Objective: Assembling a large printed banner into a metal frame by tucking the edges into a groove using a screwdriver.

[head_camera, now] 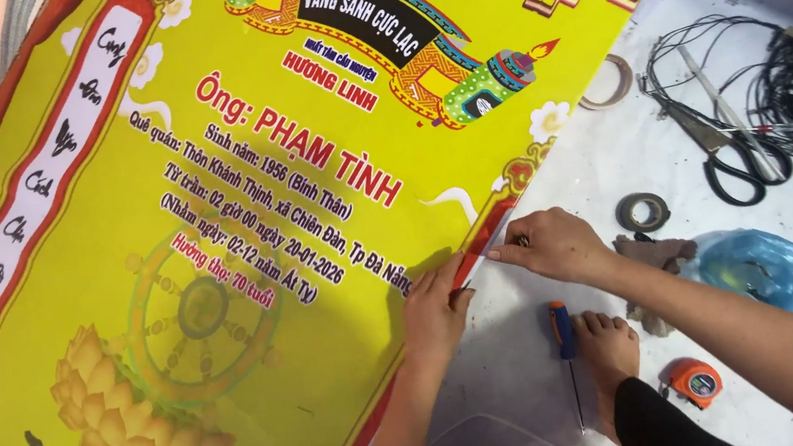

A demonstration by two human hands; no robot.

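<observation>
Both hands met at the large yellow printed banner's point(251, 271) red edge: left hand point(435, 311) pressed flat, right hand point(550, 244) pinched its border.

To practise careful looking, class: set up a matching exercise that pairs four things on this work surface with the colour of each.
Things:
1. banner
2. scissors
3. plastic bag
4. tape measure

Colours:
a. orange
b. black handles
c. yellow with a red border
d. blue

Pairs: 1-c, 2-b, 3-d, 4-a.

The left hand presses on the banner's red edge, and the right hand pinches that edge beside it.
</observation>
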